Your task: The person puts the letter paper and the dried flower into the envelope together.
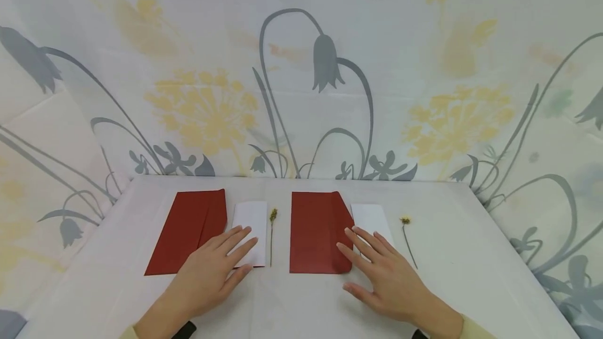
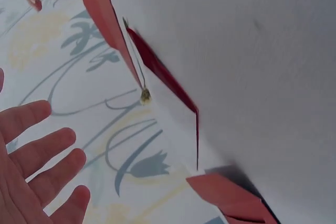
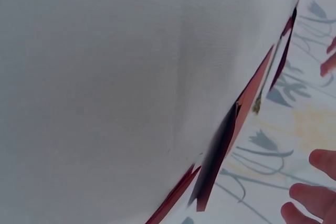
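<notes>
My left hand (image 1: 214, 271) has its fingers spread and holds nothing. In the head view it overlaps a red envelope (image 1: 181, 229) and the lower part of a white folded card (image 1: 252, 216). A stemmed dried flower (image 1: 273, 215) lies right of that card. My right hand (image 1: 388, 279), also spread and holding nothing, overlaps the flap side of a second red envelope (image 1: 311, 232) and partly hides another white card (image 1: 372, 216). Farther right lies a dried flower (image 1: 405, 220) with a yellow head. Both wrist views show the fingers apart, the left ones (image 2: 47, 158) and the right ones (image 3: 315, 195).
The items lie side by side on a white-covered table (image 1: 471, 239). Behind it and at both sides hangs cloth (image 1: 301, 119) printed with grey and yellow flowers. A dark band (image 1: 183, 330) shows at the left wrist.
</notes>
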Tool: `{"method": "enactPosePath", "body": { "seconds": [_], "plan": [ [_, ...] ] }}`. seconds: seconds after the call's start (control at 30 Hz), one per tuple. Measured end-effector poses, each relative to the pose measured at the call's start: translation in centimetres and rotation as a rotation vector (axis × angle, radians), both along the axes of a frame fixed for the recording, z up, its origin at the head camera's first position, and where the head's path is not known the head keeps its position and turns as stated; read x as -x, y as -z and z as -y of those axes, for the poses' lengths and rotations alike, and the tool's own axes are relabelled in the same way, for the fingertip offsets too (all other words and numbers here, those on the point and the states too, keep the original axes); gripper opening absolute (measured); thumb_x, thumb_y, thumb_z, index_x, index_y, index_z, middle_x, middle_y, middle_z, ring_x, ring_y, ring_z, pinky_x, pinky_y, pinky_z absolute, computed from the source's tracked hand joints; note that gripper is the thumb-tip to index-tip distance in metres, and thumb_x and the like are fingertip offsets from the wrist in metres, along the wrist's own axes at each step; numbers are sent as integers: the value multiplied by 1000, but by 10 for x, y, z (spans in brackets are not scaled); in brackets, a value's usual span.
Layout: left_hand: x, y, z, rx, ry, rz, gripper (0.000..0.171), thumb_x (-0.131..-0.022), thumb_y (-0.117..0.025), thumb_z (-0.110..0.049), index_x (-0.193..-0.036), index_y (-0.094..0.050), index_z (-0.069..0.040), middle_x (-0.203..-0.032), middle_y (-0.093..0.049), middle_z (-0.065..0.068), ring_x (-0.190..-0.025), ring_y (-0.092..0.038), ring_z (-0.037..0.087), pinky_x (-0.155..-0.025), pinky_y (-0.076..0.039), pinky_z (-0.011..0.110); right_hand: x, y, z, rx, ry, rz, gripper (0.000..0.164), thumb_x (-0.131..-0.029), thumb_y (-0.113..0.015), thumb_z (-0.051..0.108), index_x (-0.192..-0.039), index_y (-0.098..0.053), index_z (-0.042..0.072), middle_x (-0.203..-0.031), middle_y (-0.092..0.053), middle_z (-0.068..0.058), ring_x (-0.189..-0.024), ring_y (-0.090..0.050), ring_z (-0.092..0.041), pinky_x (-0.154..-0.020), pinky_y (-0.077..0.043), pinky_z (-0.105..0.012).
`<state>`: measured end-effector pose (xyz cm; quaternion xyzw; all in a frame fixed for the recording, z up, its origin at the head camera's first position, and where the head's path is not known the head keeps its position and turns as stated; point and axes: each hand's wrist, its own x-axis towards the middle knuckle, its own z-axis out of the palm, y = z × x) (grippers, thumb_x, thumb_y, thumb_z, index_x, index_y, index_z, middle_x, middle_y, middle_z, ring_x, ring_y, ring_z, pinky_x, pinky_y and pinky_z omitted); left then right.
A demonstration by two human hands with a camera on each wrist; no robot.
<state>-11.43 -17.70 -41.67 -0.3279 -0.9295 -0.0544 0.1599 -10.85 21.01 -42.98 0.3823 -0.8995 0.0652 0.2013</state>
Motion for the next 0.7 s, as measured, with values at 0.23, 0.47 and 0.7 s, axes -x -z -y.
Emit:
{"method": "enactPosePath", "body": {
  "seconds": [0.23, 0.47, 0.7],
  "plan": [
    [0, -7, 10, -78, -68, 18, 49, -93, -68, -35, -137, -60, -15, -139, -58, 6, -127, -55, 28, -98, -49, 47, 6, 1, 11, 32, 28, 27, 64, -97, -54, 56, -147, -50, 17, -155, -40, -7, -142, -36, -29, -112, -33, -50],
    [3, -11, 24, -179, -121, -43, 44, -89, -72, -28, -129, -66, -13, -126, -66, 6, -113, -63, 26, -87, -55, 46, 12, 3, 26, 64, 7, 60, 64, -97, -52, 58, -146, -52, 17, -156, -40, -6, -143, -36, -30, -110, -35, -52],
    [8, -10, 40, -267, -217, -5, 37, -90, -72, -25, -124, -68, -13, -118, -70, 6, -106, -67, 29, -79, -57, 49, 17, 1, 43, 54, -25, 107, 64, -97, -51, 58, -147, -50, 18, -157, -38, -5, -144, -33, -27, -113, -33, -51]
  ]
}}
